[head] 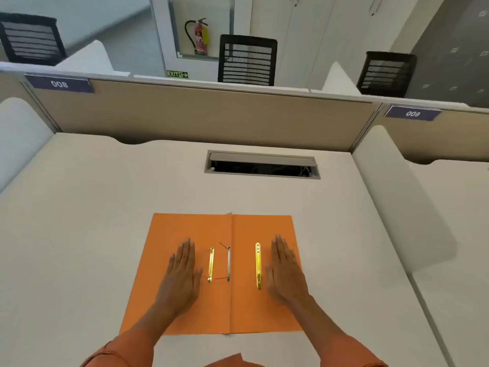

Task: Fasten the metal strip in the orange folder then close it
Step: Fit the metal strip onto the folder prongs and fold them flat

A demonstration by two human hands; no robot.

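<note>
An orange folder (185,226) lies open and flat on the desk in front of me. Near its centre fold sits a silver fastener strip (228,263) with thin prongs sticking out. A short gold strip (210,264) lies just left of it. A longer gold strip (258,266) lies on the right half. My left hand (182,271) rests flat, palm down, on the left half beside the short gold strip. My right hand (284,268) rests flat on the right half, just right of the long gold strip. Neither hand holds anything.
The desk (79,234) has a cable hatch (262,164) with its lid raised behind the folder. A beige partition (185,115) closes the back. White side dividers stand at left and right. Black chairs and a fire extinguisher stand beyond.
</note>
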